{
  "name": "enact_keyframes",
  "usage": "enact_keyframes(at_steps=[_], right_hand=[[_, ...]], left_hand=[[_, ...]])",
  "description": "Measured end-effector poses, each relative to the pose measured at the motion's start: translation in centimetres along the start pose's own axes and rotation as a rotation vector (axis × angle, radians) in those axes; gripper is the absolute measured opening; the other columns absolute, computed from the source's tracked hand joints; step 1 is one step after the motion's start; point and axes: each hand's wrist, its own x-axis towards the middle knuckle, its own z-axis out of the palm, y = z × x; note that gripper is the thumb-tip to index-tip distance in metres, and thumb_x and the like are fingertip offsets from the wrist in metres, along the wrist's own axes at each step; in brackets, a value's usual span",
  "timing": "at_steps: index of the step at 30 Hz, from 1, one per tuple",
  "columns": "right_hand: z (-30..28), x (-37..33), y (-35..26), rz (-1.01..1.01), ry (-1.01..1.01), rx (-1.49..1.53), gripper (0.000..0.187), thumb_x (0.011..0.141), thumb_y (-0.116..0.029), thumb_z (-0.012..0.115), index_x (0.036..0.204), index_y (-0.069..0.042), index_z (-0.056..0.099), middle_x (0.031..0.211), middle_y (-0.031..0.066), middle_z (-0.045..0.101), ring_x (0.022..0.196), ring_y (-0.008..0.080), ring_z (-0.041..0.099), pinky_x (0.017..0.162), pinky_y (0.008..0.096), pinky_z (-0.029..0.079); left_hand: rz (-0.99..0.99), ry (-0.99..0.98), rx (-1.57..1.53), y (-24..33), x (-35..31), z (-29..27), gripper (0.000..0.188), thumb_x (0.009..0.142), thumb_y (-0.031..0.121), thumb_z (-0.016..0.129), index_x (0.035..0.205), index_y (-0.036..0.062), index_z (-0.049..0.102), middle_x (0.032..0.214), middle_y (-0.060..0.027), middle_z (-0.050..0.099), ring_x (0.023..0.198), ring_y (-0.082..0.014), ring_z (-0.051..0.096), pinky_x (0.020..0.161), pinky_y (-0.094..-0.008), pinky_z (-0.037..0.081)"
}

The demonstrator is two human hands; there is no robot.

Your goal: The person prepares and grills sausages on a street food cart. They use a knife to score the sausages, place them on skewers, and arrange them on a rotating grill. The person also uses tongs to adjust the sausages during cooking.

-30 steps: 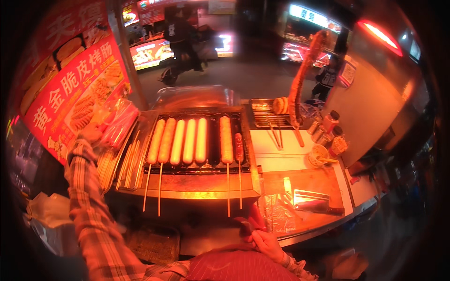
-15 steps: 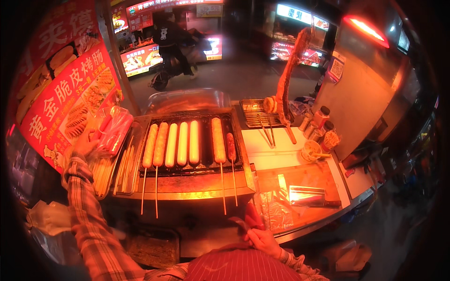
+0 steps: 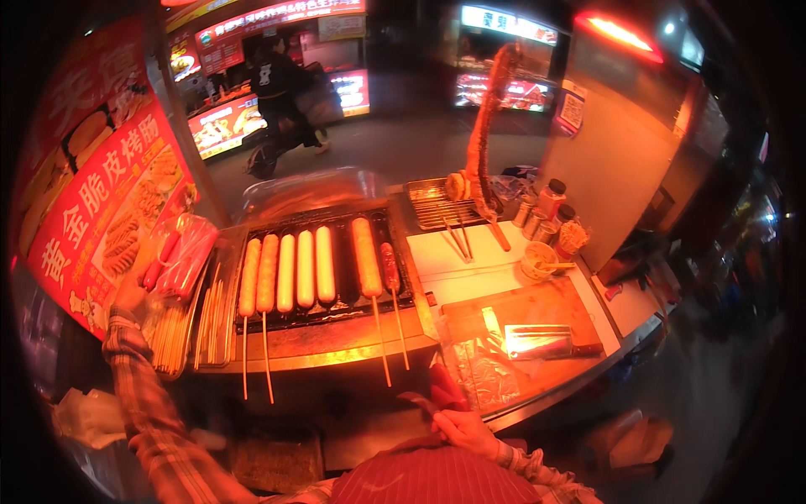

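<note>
My left hand (image 3: 130,291) is at the near-left side of a clear bag of red sausages (image 3: 186,262); its fingers blend into the red light and are partly hidden. Low in front of my apron, my right hand (image 3: 470,432) closes around a folded red item (image 3: 447,393) whose kind I cannot make out. On the grill (image 3: 342,312) lie several sausages: a ridged pair on sticks (image 3: 267,273) at the left, pale smooth ones (image 3: 305,269) in the middle, then a larger skewered one (image 3: 366,256) and a thin dark-red one (image 3: 389,267).
Trays of wooden skewers (image 3: 172,344) flank the grill's left side. To the right are tongs (image 3: 457,242), a wire rack (image 3: 430,206), a tall upright skewered sausage (image 3: 480,139), seasoning bottles (image 3: 552,197), a tub (image 3: 537,260) and a wooden board (image 3: 579,307) with a broad blade (image 3: 537,340).
The whole view has shifted, so the stall sits further left and lower. My left hand has drawn back slightly along the bag, and more red sausage shows beside it. The right hand keeps its hold.
</note>
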Motion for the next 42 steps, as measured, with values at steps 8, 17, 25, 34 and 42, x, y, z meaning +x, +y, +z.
enact_keyframes(at_steps=[8, 17, 25, 34, 42], right_hand=[[0.3, 0.5, 0.1, -0.192, 0.031, -0.036, 0.034, 0.102, -0.029, 0.05, 0.085, -0.004, 0.065, 0.064, 0.0058, 0.059, 0.059, 0.0118, 0.058, 0.057, 0.0277, 0.047], [-0.1, 0.4, -0.4, -0.102, 0.017, -0.01, 0.035, 0.101, -0.031, 0.05, 0.085, -0.005, 0.066, 0.072, 0.0097, 0.064, 0.066, 0.0189, 0.063, 0.065, 0.0322, 0.049], [-0.3, -0.2, 1.2, -0.109, 0.03, 0.089, 0.035, 0.1, -0.034, 0.053, 0.082, -0.006, 0.065, 0.064, 0.004, 0.058, 0.059, 0.0123, 0.056, 0.056, 0.0286, 0.044], [-2.6, -3.1, 1.2, 0.002, -0.199, 0.505, 0.021, 0.095, -0.024, 0.062, 0.104, -0.004, 0.063, 0.074, -0.0022, 0.054, 0.066, 0.0037, 0.049, 0.059, 0.0207, 0.039], [-5.2, -2.5, -4.3, -0.126, -0.045, 0.315, 0.015, 0.089, -0.008, 0.067, 0.103, -0.002, 0.064, 0.079, 0.0036, 0.065, 0.073, 0.0096, 0.063, 0.061, 0.0239, 0.05]], left_hand=[[0.058, 0.083, -0.039, -2.2, 1.4, 1.2, 0.031, 0.092, 0.021, 0.055, 0.116, 0.0024, 0.057, 0.088, -0.0065, 0.061, 0.076, -0.0182, 0.058, 0.069, -0.03, 0.048], [0.22, 0.536, -0.153, 4.4, -1.6, -2.1, 0.032, 0.093, 0.022, 0.054, 0.119, 0.0026, 0.056, 0.089, -0.0058, 0.06, 0.076, -0.0171, 0.057, 0.068, -0.0294, 0.047], [0.427, 0.656, -0.524, 18.1, -12.4, -3.1, 0.034, 0.095, 0.024, 0.053, 0.121, 0.0028, 0.054, 0.089, -0.0051, 0.059, 0.075, -0.0162, 0.056, 0.067, -0.0289, 0.046], [0.372, 0.417, -0.915, 22.4, -22.0, -1.3, 0.036, 0.096, 0.026, 0.052, 0.124, 0.003, 0.053, 0.09, -0.0044, 0.058, 0.075, -0.0152, 0.054, 0.066, -0.0282, 0.045], [-0.014, -0.301, -1.857, 25.3, -32.2, 4.2, 0.037, 0.098, 0.032, 0.049, 0.121, 0.0024, 0.052, 0.083, -0.002, 0.054, 0.069, -0.0129, 0.05, 0.06, -0.0291, 0.044]])
